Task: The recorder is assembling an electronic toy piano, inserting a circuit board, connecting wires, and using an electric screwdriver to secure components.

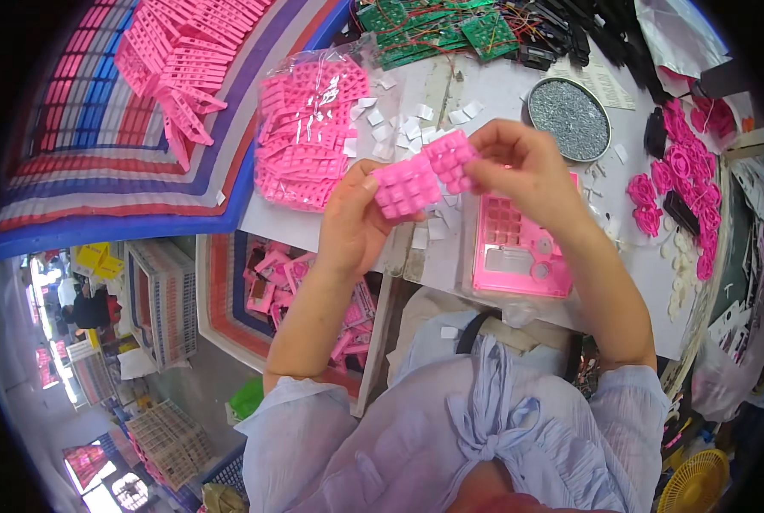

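Note:
Above the table, my left hand (pixel 354 214) grips a pink keypad (pixel 406 185) with rows of raised square keys. A second pink keypad (pixel 450 159) is pinched in my right hand (pixel 519 167), its edge touching or overlapping the first; whether they are joined I cannot tell. Below my right hand lies a pink plastic housing (pixel 519 256) with square key openings, a rectangular window and round holes, partly hidden by my forearm. A clear bag of pink keypads (pixel 309 128) stands left of my hands. Small white pieces (pixel 412 128) are scattered behind them.
A round tin of small metal screws (pixel 568 120) sits at the back right. Green circuit boards (pixel 489 36) with wires lie at the back. Pink coiled cords (pixel 686 171) are on the right. Striped bins hold pink parts (pixel 185 60) and pink housings (pixel 313 299) at the left.

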`<state>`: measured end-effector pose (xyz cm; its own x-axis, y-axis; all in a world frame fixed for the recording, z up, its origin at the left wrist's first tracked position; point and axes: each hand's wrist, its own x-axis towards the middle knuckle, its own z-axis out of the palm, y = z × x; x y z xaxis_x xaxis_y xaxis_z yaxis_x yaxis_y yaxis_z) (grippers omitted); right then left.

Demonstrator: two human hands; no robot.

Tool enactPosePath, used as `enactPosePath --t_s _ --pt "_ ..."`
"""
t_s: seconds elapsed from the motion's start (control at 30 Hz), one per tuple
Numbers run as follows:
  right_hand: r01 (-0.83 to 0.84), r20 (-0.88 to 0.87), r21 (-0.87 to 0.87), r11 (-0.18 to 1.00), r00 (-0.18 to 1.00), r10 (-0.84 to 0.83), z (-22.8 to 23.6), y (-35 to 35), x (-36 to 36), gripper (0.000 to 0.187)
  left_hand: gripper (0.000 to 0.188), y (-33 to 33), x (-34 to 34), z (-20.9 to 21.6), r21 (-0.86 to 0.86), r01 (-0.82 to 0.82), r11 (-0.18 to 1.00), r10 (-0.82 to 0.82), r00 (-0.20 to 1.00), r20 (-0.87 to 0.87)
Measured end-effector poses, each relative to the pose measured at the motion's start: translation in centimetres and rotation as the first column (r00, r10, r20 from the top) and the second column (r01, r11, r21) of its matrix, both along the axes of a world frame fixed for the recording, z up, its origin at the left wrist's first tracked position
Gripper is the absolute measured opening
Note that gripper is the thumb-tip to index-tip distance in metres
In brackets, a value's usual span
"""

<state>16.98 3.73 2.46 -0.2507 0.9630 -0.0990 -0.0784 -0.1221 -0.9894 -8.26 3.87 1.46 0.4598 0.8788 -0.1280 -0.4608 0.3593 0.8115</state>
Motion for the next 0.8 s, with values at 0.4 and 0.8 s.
enactPosePath --t_s 0.4,0.8 --pt "-0.127 0.161 0.102 0.987 0.981 0.110 1.5 -1.6 -2.7 0.035 0.024 -1.3 -0.3 -1.4 0.001 0.008 1.000 -0.008 0.999 0.039" --pt "-0.077 0.011 -0.012 0.997 0.997 0.077 1.5 -3.4 2.2 0.017 0.037 -3.0 5.2 1.0 0.918 0.359 0.169 0.501 0.771 -0.394"
